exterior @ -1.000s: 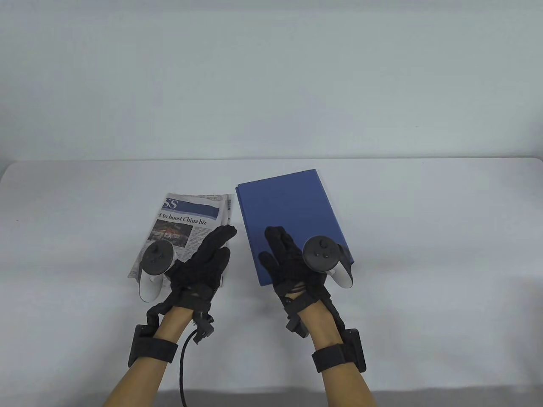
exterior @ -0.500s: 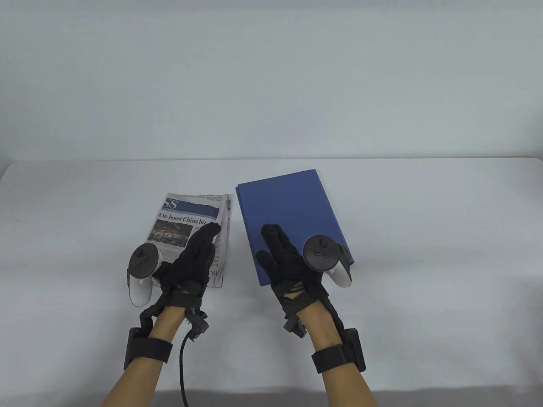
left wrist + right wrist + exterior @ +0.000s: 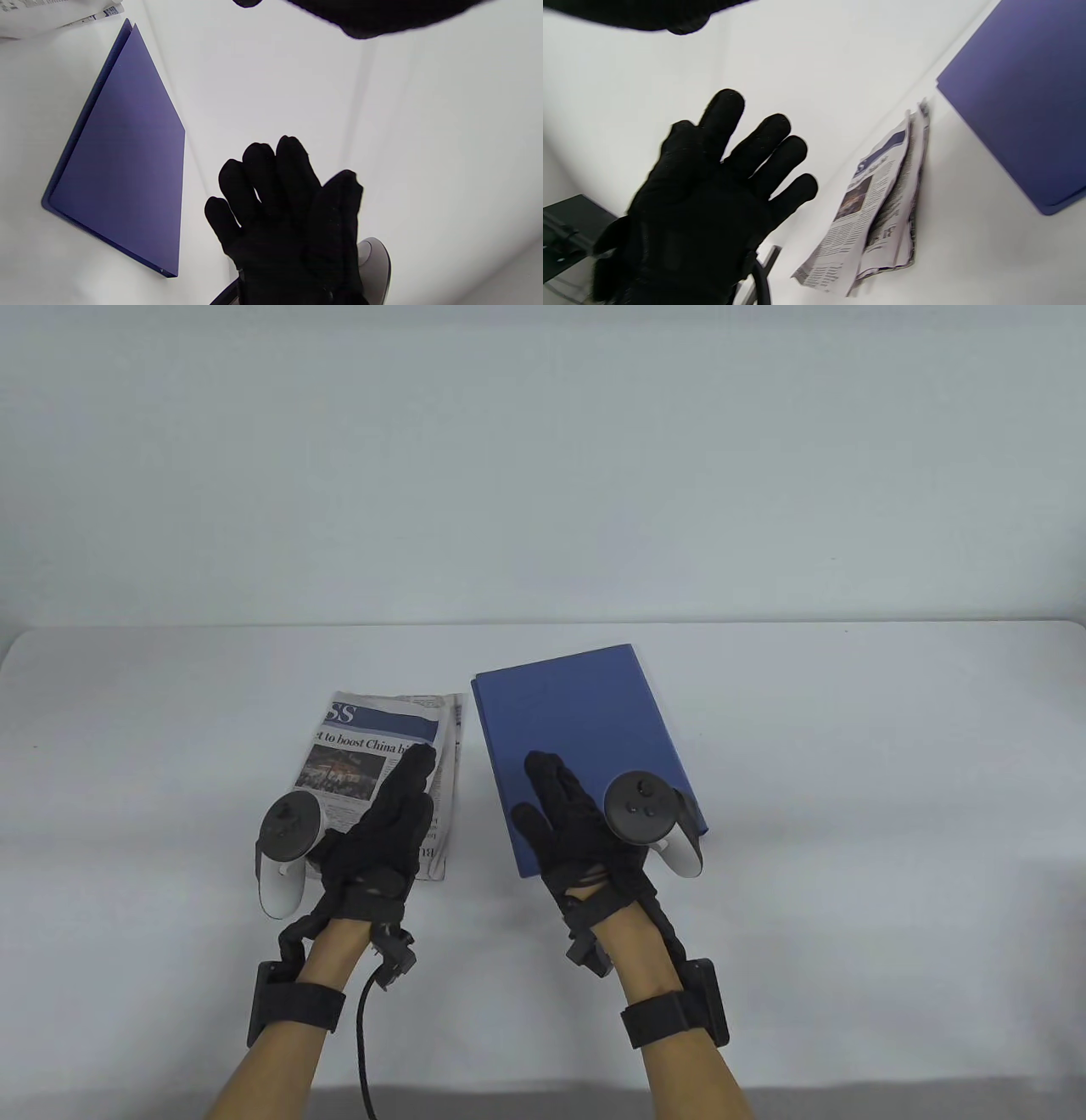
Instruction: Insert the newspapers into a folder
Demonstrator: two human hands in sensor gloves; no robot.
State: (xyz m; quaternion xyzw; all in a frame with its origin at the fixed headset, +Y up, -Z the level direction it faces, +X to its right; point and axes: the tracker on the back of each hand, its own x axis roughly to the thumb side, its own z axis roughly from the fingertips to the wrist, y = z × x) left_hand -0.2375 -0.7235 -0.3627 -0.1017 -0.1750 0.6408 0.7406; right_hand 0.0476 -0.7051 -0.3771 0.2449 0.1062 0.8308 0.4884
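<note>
A folded newspaper (image 3: 373, 755) lies flat on the white table, left of a closed blue folder (image 3: 577, 729). My left hand (image 3: 390, 823) is above the newspaper's near right part, fingers stretched out, holding nothing. My right hand (image 3: 568, 823) is above the folder's near left corner, fingers spread, holding nothing. The right wrist view shows the left hand (image 3: 712, 190) raised off the table, beside the newspaper (image 3: 874, 212) and folder (image 3: 1022, 93). The left wrist view shows the right hand (image 3: 288, 212) raised beside the folder (image 3: 123, 169).
The white table (image 3: 848, 814) runs wide to both sides, with its far edge against a pale wall (image 3: 543, 475). A black cable (image 3: 365, 1044) hangs from my left wrist toward the near edge.
My left hand has moved left and a little nearer over the newspaper. My right hand has stayed almost still over the folder. Newspaper and folder have not moved.
</note>
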